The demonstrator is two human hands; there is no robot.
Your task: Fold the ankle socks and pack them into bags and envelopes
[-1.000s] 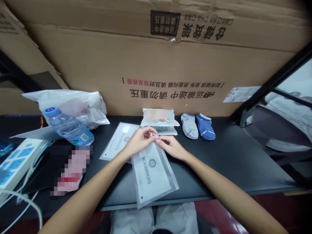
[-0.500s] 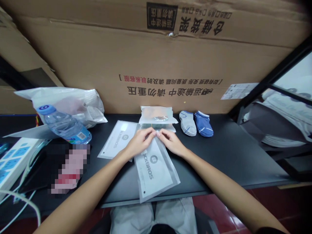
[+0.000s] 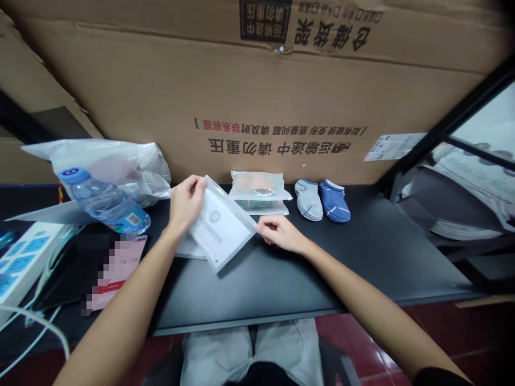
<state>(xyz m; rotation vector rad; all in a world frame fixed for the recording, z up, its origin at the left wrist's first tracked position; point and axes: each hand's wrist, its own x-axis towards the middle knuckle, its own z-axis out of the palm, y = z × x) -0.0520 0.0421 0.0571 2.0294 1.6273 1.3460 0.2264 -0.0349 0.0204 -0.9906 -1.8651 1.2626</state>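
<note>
My left hand [image 3: 184, 203] grips the far left corner of a frosted zip bag [image 3: 222, 229] with a printed logo, lifted off the black table [image 3: 281, 279] and tilted. My right hand [image 3: 279, 233] pinches the bag's right corner. Another flat bag [image 3: 188, 248] lies under it, mostly hidden. Behind stands a small stack of filled bags [image 3: 259, 190]. A grey sock [image 3: 308, 199] and a blue sock [image 3: 335, 201] lie side by side to the right of the stack.
A water bottle [image 3: 102, 201] lies on its side at the left, in front of a crumpled plastic bag [image 3: 116, 166]. A power strip [image 3: 18, 262] and cables sit at the far left. A large cardboard box [image 3: 257, 96] forms the back wall. A black frame [image 3: 442, 128] rises at right.
The bag lay flat along the table edge with both hands at its top end. Now it is lifted, turned and carried left and away, my left hand moving to its far corner.
</note>
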